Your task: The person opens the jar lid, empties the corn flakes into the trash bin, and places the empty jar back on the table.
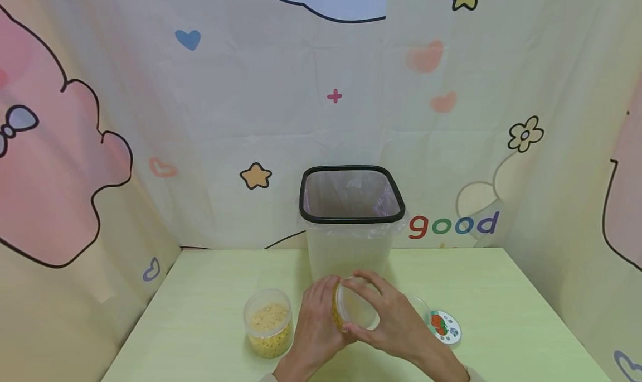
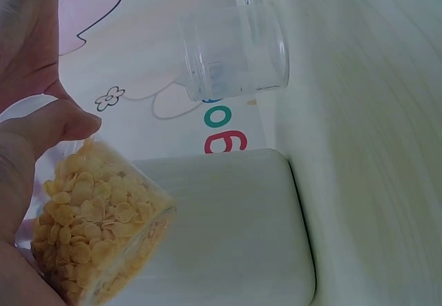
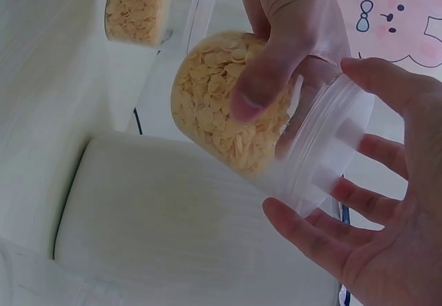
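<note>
Tabletop (image 1: 501,315), pale green, faintly grained. Backdrop (image 1: 281,92), printed fabric, whitish, creased, behind far edge: blue heart (image 1: 188,39), pink cross (image 1: 334,96), orange star (image 1: 256,176); multicoloured "good" lettering (image 1: 433,226) near far right corner. Left hanging (image 1: 127,231), beside left edge: pink cartoon figure (image 1: 45,192). Right hanging (image 1: 562,203), beside right edge: apparently matching fabric. Light: soft.

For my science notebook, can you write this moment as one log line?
left hand: holds flake jar | right hand: grips its lid | second flake jar: on table | bin: beyond hands
</note>
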A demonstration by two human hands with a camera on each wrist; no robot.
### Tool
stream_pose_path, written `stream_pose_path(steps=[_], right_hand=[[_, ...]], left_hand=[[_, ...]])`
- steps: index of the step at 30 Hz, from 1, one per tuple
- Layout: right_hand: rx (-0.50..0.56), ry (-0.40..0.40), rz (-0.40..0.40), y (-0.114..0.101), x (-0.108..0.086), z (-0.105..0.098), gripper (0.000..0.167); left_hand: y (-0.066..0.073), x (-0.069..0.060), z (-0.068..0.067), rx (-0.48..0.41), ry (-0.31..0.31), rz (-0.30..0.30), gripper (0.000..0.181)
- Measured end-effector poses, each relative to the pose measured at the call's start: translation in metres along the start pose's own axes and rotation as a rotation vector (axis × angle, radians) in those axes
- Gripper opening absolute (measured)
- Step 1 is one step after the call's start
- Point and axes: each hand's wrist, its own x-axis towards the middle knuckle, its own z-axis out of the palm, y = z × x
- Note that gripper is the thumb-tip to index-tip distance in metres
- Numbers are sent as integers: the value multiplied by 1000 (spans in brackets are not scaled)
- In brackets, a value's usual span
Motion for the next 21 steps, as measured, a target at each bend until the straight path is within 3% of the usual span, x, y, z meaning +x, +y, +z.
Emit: stream_pose_path(steps=[5, 13, 21], right_hand=[[-18, 19, 13, -2, 0, 2, 70], [1, 94, 159, -11, 1, 12, 60], [-34, 138, 278, -18, 6, 20, 59]], left_hand=[[0, 0, 2, 20, 48, 27, 92], [7, 4, 4, 85, 63, -19, 89], [12, 6, 9, 129, 141, -17, 88]])
